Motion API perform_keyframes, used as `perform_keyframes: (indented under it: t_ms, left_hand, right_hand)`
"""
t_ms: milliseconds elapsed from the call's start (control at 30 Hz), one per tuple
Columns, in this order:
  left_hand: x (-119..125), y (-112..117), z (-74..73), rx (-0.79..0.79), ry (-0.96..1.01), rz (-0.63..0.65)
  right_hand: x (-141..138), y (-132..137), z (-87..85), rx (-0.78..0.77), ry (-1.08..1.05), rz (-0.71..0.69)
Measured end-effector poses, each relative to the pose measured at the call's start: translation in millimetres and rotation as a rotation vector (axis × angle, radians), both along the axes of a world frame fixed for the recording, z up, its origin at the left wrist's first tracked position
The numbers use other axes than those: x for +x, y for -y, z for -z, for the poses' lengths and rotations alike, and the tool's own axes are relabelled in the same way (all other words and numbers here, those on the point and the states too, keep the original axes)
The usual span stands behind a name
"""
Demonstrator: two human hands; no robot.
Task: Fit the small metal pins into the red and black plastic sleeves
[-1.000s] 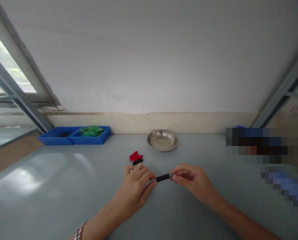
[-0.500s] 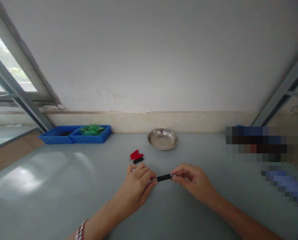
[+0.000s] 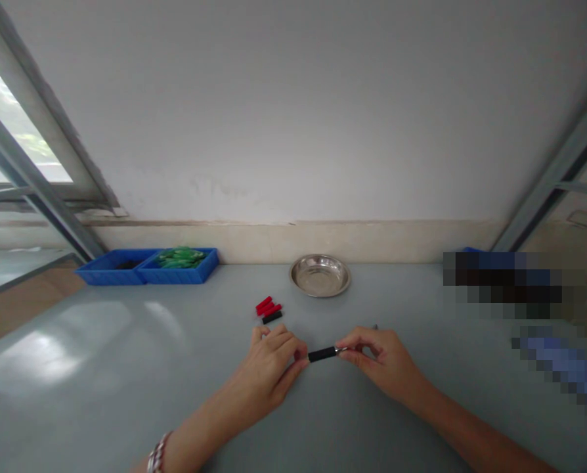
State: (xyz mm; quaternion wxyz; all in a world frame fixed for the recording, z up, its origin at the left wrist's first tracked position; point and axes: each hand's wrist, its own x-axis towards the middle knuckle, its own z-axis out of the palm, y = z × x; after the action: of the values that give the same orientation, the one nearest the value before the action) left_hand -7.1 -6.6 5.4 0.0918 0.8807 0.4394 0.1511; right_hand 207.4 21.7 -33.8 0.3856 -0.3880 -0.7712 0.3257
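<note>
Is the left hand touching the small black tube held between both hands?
Touching. Head view: the left hand pinches one end of the black tube.

Your hands work mid-table; open grey table (image 3: 101,368) to L and in front of you, free passage. Just behind your left hand (image 3: 274,368): small pile of red and black sleeves (image 3: 268,309) — skirt it. Further back, steel dish (image 3: 320,275) near wall. Blue trays (image 3: 148,267) at far L corner, well apart.
</note>
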Motion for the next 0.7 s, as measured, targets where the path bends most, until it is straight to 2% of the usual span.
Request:
perform_keyframes:
  t_ms: [167, 333, 500, 700]
  left_hand:
    - [-1.7, -1.8, 2.3, -0.065, 0.049, 0.01]
    - [-4.9, -2.2, 2.0, -0.207, 0.097, -0.002]
    - [-2.3, -5.2, 2.1, -0.306, 0.157, -0.09]
    - [-0.5, -10.4, 5.6, -0.373, 0.316, -0.158]
  right_hand:
    - [1.0, 0.8, 0.7, 0.077, -0.014, -0.064]
    - [-1.0, 2.8, 0.7, 0.178, -0.073, -0.11]
    - [-2.3, 3.9, -0.5, 0.203, -0.014, -0.058]
    - [-2.6, 3.5, -0.3, 0.125, 0.013, 0.047]
